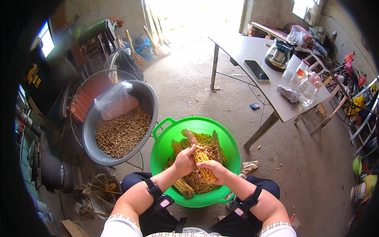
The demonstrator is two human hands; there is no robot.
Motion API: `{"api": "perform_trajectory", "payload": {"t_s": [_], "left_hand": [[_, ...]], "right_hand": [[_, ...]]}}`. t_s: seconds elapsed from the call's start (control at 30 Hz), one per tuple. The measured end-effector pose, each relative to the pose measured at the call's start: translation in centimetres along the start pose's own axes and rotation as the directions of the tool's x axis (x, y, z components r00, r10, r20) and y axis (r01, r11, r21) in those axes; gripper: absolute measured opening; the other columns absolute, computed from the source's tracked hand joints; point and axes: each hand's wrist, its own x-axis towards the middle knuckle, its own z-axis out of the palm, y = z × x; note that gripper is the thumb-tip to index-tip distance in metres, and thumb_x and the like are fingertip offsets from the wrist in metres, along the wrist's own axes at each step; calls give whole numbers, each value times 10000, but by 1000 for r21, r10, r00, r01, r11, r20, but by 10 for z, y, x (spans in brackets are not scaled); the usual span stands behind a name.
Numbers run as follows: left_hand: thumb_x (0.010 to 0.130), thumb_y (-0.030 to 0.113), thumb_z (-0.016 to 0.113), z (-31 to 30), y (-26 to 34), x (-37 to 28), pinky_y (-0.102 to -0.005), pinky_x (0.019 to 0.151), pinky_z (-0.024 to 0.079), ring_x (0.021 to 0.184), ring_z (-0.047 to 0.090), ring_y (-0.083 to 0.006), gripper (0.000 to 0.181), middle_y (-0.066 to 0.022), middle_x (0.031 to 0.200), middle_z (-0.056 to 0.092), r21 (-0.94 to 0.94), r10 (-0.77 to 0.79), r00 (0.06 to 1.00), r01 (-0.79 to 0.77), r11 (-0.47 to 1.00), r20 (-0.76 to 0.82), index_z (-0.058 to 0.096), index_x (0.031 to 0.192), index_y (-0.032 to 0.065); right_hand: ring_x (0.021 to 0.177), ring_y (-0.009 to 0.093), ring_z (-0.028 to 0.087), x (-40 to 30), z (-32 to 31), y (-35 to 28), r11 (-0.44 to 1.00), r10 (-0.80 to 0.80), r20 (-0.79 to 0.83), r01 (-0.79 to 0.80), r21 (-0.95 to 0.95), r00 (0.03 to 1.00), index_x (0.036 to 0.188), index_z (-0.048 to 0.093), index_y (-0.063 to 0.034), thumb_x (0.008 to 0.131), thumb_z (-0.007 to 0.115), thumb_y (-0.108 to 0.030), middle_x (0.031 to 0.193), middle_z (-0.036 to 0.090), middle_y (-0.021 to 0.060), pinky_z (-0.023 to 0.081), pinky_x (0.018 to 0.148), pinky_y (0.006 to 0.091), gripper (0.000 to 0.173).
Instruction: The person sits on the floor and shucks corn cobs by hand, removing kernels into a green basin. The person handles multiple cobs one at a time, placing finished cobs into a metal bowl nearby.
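Both my hands are on one yellow corn cob [202, 158], held slanting over a green plastic basin [162, 145] with handles. My left hand [185, 161] grips the cob's upper part, its thumb near the far end. Lower down, my right hand [214, 171] wraps around the cob's near half. In the basin lie loose corn kernels [201, 185] and several other cobs. One cob [184, 187] leans at the near left, a partly bare cob [189, 135] lies at the far side, and a darker cob [216, 145] is at the right.
A large grey tub [88, 142] of unshelled peanuts [124, 133] stands left, with a clear plastic bag [114, 96] inside. At right, a white table [237, 44] carries a phone [256, 70], a glass teapot [278, 56] and a jug [308, 89]. A stove [50, 169] is far left.
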Motion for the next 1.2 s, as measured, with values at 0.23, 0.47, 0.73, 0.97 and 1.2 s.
{"api": "perform_trajectory", "payload": {"t_s": [0.23,0.47,0.73,0.97,1.2], "left_hand": [[950,288,491,-3,-6,2,-387,753,519,803,603,-220,253,-89,835,595,15,-26,976,30,999,-217,514,941,37],[917,347,555,-2,-12,4,-388,620,537,718,603,-216,291,-86,813,589,193,66,899,21,981,-434,514,929,59],[977,325,391,0,-4,4,-411,822,495,851,606,-265,321,-153,957,616,-40,33,985,-41,998,-172,513,1063,41],[960,251,457,-9,-6,6,-406,810,507,877,614,-236,265,-119,951,617,98,45,980,-27,995,-194,515,1064,13],[942,235,495,-5,-12,5,-388,774,521,862,622,-223,255,-109,935,616,256,136,947,-60,965,-291,532,1049,7]], "right_hand": [[624,165,602,6,0,11,974,2,-38,-11,-224,999,919,558,-40,821,644,-230,756,599,66,508,560,285,231],[636,161,599,9,4,15,953,-12,-75,-11,-301,997,962,561,-47,832,641,-227,766,590,61,514,571,292,236],[658,141,593,3,5,6,973,-50,-69,33,-228,996,964,556,-81,843,643,-264,769,586,35,515,569,294,236],[655,136,591,2,3,7,976,-3,-95,-18,-218,995,951,551,-73,842,640,-253,764,590,43,507,555,283,229],[627,157,598,10,3,18,887,-201,-23,172,-429,979,957,544,-50,845,631,-215,776,601,49,489,545,273,218]]}}
